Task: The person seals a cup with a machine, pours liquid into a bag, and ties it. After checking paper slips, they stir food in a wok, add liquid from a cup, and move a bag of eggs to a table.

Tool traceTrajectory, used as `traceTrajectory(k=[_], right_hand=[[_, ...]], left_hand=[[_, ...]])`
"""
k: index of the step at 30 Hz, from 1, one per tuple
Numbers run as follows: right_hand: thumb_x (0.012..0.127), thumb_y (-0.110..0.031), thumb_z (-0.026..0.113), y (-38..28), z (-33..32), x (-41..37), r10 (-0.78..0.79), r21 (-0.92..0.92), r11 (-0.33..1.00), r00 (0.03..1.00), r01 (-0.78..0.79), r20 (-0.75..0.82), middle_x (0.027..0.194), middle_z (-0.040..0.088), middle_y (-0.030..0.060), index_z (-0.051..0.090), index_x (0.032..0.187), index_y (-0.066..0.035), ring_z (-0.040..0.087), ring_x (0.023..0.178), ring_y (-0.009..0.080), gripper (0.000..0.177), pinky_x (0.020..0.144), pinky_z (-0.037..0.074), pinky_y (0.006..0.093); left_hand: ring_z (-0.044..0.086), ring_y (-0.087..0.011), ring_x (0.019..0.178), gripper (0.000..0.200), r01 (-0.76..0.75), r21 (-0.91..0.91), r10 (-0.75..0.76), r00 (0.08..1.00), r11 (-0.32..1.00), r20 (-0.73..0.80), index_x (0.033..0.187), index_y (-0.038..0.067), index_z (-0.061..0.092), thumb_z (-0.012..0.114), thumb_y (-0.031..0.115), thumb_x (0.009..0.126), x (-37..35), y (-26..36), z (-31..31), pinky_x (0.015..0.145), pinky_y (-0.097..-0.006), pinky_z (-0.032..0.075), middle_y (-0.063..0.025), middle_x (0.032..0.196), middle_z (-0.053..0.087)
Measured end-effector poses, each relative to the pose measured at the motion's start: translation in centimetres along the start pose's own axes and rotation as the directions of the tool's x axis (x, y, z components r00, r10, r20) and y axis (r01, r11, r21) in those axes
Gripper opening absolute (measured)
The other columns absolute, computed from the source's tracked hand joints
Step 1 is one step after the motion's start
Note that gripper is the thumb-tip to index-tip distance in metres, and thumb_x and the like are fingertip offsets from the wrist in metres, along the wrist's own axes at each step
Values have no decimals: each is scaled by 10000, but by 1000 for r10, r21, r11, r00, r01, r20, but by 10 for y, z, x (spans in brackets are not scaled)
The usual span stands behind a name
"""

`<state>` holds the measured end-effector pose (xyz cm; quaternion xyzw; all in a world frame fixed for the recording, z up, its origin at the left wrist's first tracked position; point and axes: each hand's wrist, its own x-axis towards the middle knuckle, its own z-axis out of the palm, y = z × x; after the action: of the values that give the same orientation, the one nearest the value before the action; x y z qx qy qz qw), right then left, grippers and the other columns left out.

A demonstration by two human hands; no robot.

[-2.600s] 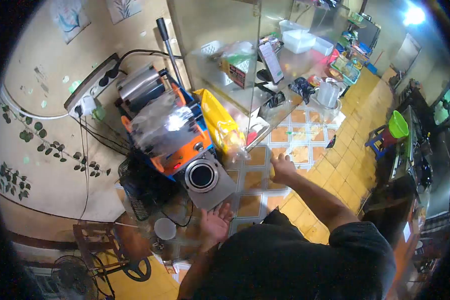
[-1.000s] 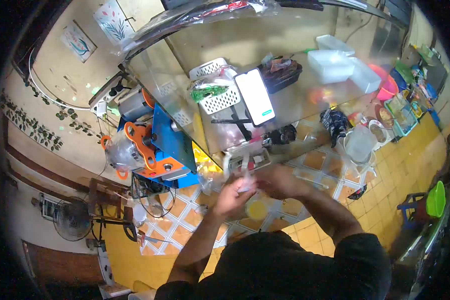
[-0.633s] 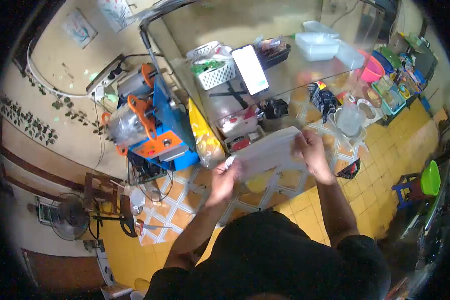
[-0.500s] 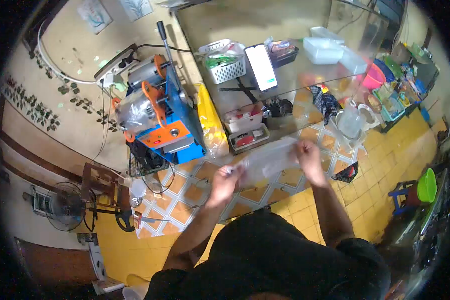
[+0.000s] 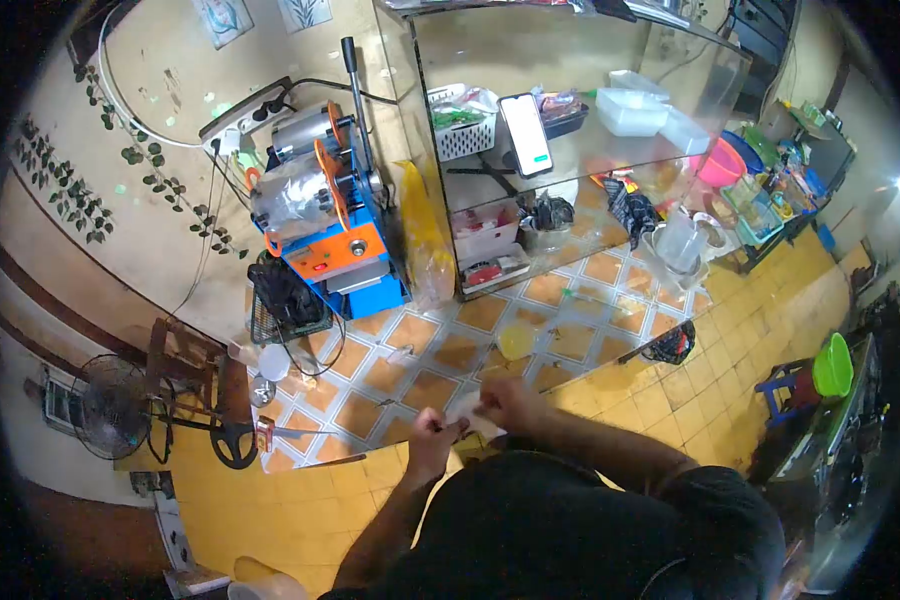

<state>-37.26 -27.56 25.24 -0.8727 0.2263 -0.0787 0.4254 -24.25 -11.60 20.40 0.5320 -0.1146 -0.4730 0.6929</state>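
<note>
Close to my body, at the near edge of the tiled tabletop, my left hand (image 5: 432,443) pinches one end of a clear plastic bag (image 5: 466,411). My right hand (image 5: 512,406) has its fingers closed on the bag's other side, only a short way off. Little of the bag shows between them; it looks bunched or folded, and part is hidden by the fingers. Beyond my hands a round yellow item (image 5: 516,341) lies on the tiled tabletop (image 5: 450,352).
A blue and orange sealing machine (image 5: 345,255) with a lever stands at the back left beside a yellow bag (image 5: 422,240). A glass case (image 5: 590,215) holds baskets, tubs and a propped phone (image 5: 525,135). A knife (image 5: 295,433) lies at the left edge.
My hands have come together and down towards my body. The bag was stretched wide between them before and is now gathered. The yellow item on the tabletop has come into sight.
</note>
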Motion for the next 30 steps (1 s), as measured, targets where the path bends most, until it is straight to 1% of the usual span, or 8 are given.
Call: traceTrajectory(k=[4, 8, 10, 11, 16, 18, 22, 30], right_hand=[[857, -202, 615, 25, -14, 16, 140, 124, 985, 974, -119, -180, 828, 681, 152, 668, 970, -29, 651, 718, 264, 213, 664, 522, 383], [889, -185, 600, 27, -24, 25, 149, 721, 552, 901, -418, 408, 914, 672, 63, 665, 987, -32, 636, 826, 174, 193, 746, 515, 331], [895, -179, 599, 47, -20, 23, -56, 862, 175, 869, -477, 492, 955, 663, 39, 660, 1024, -30, 626, 866, 147, 207, 781, 508, 318], [878, -262, 591, 79, -4, 28, -99, 787, 154, 783, -597, 614, 874, 661, 33, 646, 1003, -44, 617, 734, 151, 258, 668, 503, 298], [855, -353, 581, 144, -4, 68, 90, 750, -235, 755, -618, 650, 751, 624, 34, 628, 934, -78, 590, 676, 143, 291, 591, 451, 274], [839, -329, 616, 178, -44, 80, -35, 901, 116, 905, -418, 425, 827, 637, 71, 626, 950, -61, 616, 768, 210, 291, 696, 494, 361], [782, -361, 702, 172, -92, 105, -178, 312, 942, 970, 121, 163, 1124, 577, 157, 540, 1205, -68, 544, 1053, 290, 540, 860, 455, 439], [665, -329, 777, 157, -74, 120, -133, -499, 773, 869, 391, 476, 1260, 463, 219, 451, 1306, -128, 454, 1156, 397, 747, 983, 341, 528]], left_hand=[[556, -90, 675, 88, -311, 801, 382, 917, 512, 112, 899, 5, 597, 660, 52, 858, -14, 12, -12, 621, -268, 501, -11, 760, 573], [631, -142, 829, 261, -96, 616, 112, 994, 782, 12, 1126, -13, 609, 605, 145, 918, 12, -22, -35, 666, -257, 527, -117, 970, 663], [630, -169, 898, 294, -26, -321, 100, 971, 947, 216, 1140, -29, 584, 496, 195, 970, 25, -26, -27, 707, -296, 544, -149, 1033, 646], [616, -220, 973, 313, 390, -793, -55, 908, 467, 414, 1163, -36, 560, 439, 177, 967, 28, -7, -5, 799, -354, 533, -159, 1080, 630], [595, -240, 1033, 294, 387, -704, 326, 684, 596, 652, 1138, -18, 544, 496, 93, 871, 83, -27, 26, 924, -362, 476, -122, 1027, 640], [630, -220, 939, 270, -100, -317, 110, 994, 943, 15, 1085, 11, 547, 519, 31, 817, 70, -4, 69, 856, -363, 521, -99, 954, 650], [647, -231, 792, 150, -265, -74, 199, 855, 961, -478, 1005, 39, 604, 566, 49, 860, 94, -32, 50, 670, -402, 558, -80, 892, 658], [632, -247, 956, 269, -229, -486, -56, 862, 843, -504, 1153, 41, 565, 546, 141, 904, 136, -86, 19, 853, -445, 511, -112, 1071, 641]])
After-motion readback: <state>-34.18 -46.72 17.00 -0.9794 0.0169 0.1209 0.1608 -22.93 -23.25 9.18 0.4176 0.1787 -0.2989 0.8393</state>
